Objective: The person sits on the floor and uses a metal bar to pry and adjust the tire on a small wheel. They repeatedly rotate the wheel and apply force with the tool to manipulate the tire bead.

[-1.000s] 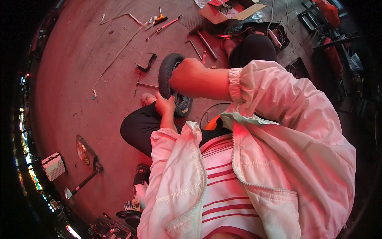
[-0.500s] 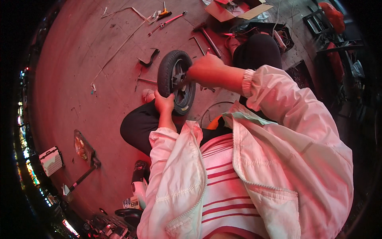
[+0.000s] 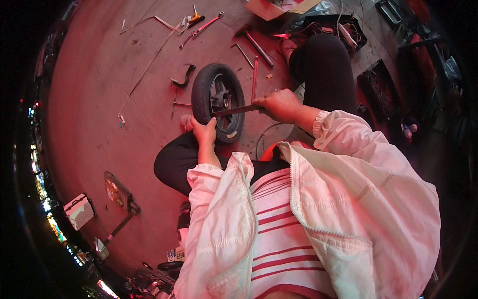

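Note:
A small wheel with a black tyre (image 3: 200, 94) and a dark spoked rim stands tilted between my knees. My left hand (image 3: 204, 132) is closed around the near edge of the tyre, thumb toward the rim. In my right hand (image 3: 281, 105), to the right of the wheel, is a flat metal tyre lever (image 3: 234, 110). Its far end reaches across the spokes to the rim's left side, close to my left thumb. A thin red bar (image 3: 255, 77) runs upward from beside my right fingers; whether it touches them I cannot tell.
On the floor ahead lie a hammer (image 3: 259, 49), a red-handled wrench (image 3: 201, 31), a black curved piece (image 3: 186, 77) and a long thin strip (image 3: 149, 65). An open cardboard box (image 3: 269, 9) and a dark tool case (image 3: 356, 35) stand at the far right.
My right hand has moved right and slightly down, away from the rim, so the tyre lever and hub now show. My left hand keeps hold of the tyre.

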The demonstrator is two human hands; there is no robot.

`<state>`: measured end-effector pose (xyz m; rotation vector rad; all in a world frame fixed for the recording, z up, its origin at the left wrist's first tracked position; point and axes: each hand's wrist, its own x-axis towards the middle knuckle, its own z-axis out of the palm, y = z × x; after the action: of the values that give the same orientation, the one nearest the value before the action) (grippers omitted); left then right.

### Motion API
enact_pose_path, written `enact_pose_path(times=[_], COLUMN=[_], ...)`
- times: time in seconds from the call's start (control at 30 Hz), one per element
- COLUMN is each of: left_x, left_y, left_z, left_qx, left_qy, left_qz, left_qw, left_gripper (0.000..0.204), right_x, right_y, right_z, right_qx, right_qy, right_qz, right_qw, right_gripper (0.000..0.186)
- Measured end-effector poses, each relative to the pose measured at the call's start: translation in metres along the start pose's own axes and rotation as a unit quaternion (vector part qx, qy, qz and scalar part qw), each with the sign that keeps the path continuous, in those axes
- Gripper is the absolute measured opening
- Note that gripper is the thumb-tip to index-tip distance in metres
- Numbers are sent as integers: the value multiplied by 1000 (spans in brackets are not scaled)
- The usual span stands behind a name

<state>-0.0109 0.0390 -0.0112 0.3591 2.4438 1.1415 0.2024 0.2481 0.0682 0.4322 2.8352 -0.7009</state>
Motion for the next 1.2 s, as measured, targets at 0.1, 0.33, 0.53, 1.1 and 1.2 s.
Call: enact_pose_path(times=[0.1,0.33,0.53,1.1,1.2], left_x=[-10,-6,-11,-20,-20], left_y=[17,2,-4,17,13], left_z=[1,4,8,3,-1], left_qx=[3,-66,-45,-149,-176], left_qy=[10,3,24,5,-13], left_qz=[15,14,26,-7,-20], left_qw=[1000,998,998,989,984], left_gripper=[84,83,82,62,60], right_x=[-1,7,11,28,35], right_y=[6,22,19,20,19], right_z=[6,46,64,87,100], right_qx=[3,54,15,-41,-55], right_qy=[3,40,-48,-111,-126], right_qz=[7,44,86,118,130], right_qw=[1000,997,995,986,982], right_gripper=[31,22,16,21,22])
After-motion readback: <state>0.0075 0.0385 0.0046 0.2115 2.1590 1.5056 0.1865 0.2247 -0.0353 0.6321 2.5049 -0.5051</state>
